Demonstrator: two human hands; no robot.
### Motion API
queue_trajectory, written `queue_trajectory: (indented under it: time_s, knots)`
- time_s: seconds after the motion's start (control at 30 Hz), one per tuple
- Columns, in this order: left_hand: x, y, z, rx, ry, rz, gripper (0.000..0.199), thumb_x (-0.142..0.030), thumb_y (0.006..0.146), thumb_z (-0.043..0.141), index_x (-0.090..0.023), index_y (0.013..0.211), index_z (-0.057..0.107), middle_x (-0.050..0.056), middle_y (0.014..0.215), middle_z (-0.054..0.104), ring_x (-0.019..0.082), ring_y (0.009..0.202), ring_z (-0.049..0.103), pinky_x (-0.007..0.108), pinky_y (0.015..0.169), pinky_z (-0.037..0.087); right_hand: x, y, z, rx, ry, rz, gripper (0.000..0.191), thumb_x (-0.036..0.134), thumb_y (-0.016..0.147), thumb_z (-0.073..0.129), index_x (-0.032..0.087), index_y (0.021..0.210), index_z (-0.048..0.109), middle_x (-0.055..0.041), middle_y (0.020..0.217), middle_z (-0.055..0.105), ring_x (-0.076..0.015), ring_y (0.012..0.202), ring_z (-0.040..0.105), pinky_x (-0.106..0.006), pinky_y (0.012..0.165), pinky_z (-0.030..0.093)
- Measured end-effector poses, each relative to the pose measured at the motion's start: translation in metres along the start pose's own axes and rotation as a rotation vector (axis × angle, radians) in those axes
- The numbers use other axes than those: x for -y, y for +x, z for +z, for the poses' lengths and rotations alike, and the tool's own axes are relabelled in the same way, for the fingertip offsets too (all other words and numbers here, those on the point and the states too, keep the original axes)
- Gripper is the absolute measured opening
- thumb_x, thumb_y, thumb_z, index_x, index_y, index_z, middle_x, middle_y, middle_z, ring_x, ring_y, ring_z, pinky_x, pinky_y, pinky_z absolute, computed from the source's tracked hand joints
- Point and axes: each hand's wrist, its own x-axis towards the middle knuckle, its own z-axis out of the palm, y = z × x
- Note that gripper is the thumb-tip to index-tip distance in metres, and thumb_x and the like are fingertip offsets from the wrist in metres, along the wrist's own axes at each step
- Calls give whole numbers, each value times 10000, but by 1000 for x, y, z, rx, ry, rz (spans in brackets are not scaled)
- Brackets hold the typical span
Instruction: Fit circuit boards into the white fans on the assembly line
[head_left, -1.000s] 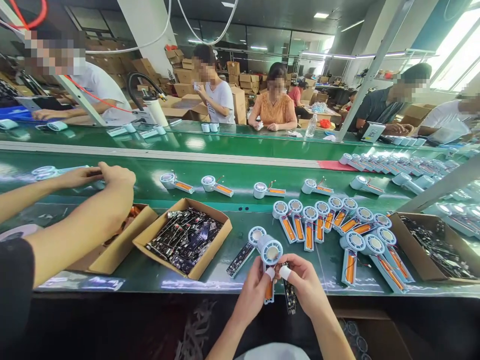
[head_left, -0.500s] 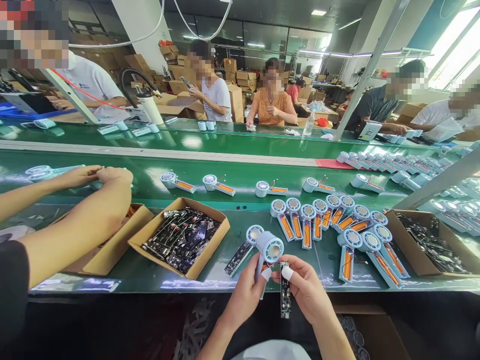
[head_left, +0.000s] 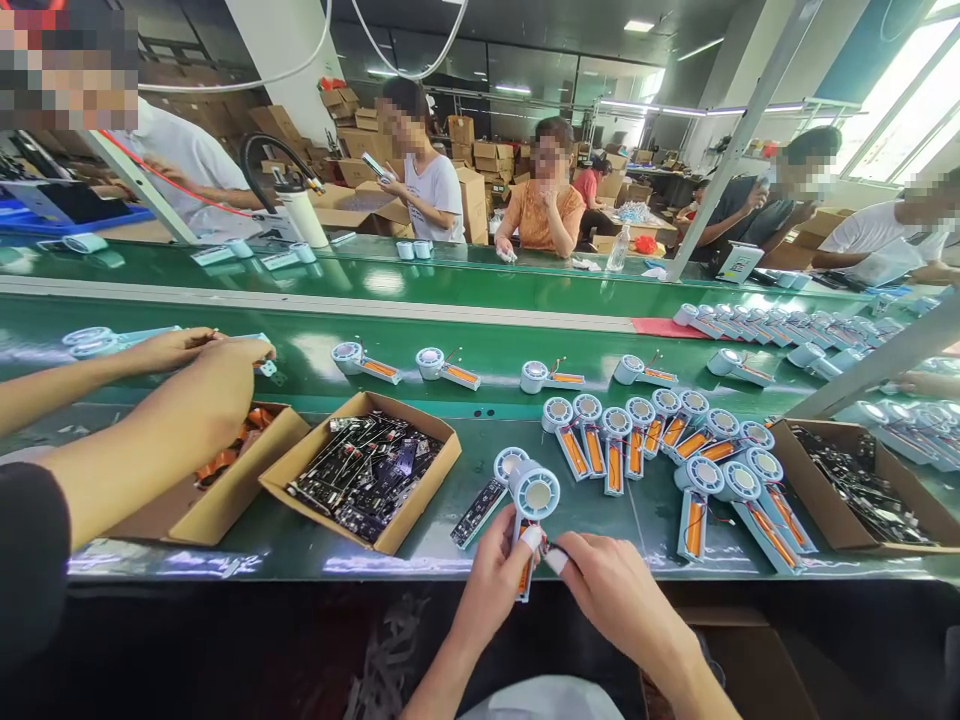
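Observation:
A light-blue handheld fan body [head_left: 537,492] with an orange strip in its handle stands upright in my left hand [head_left: 493,562], whose fingers wrap the handle. My right hand [head_left: 609,575] is pinched beside the handle, at the small wires; what its fingertips hold is mostly hidden. Both thumbs wear white finger covers. Just behind my left hand, another fan with a black circuit board [head_left: 477,512] on its handle lies on the bench. To the right, several fan bodies [head_left: 615,425] with orange strips and wires lie in a cluster.
An open box of circuit boards [head_left: 367,470] sits left of centre, another box [head_left: 862,485] at the right. A neighbour's arms [head_left: 161,420] reach over a box at the left. Spaced fans lie on the green belt [head_left: 480,335]. People work across it.
My right hand has turned over and closed at the wires; the circuit board it held upright is no longer visible. The fan in my left hand turned slightly. Fans on the belt shifted right.

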Motion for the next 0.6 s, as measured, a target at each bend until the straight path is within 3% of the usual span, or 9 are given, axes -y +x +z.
queue_trajectory:
  time_s: [0.1,0.2,0.3,0.4,0.5,0.6]
  knots:
    - [-5,-2,2,5,-52,-23,157,-360,831,604,-204,851,596,-27,718,573,132,630,489,239,626,416,6,2,-10,95,80,-167,52,215,892,594,220,848,623,-12,706,677,-170,588,582,-278,547,242]
    - [-7,-3,5,18,-113,-91,96,-300,790,582,-204,803,583,-37,698,550,113,581,446,224,558,373,6,8,-5,107,360,-209,189,211,924,538,212,750,612,15,624,627,-126,527,508,-255,538,269]
    - [-5,-3,8,13,-204,-181,131,-297,749,585,-196,826,615,-41,667,538,115,568,454,227,542,370,3,12,9,161,736,-105,364,349,980,512,206,649,567,41,510,533,-105,479,458,-229,527,319]
    - [1,-1,8,29,-353,-218,215,-353,748,609,-182,874,641,-31,663,554,136,603,508,246,575,405,1,11,26,185,995,74,543,571,973,486,211,567,463,59,430,432,-82,411,360,-225,478,290]
    - [10,0,5,74,-448,-191,292,-390,773,623,-177,969,657,-2,754,631,171,714,592,281,686,463,0,8,41,91,1082,195,617,718,934,435,220,572,402,63,419,408,-65,397,295,-223,444,237]
    - [18,-3,0,116,-378,-159,341,-353,799,632,-195,1099,662,33,957,708,232,946,648,323,857,484,0,7,49,19,1141,247,634,770,897,447,224,581,385,73,420,379,-57,389,284,-219,424,216]
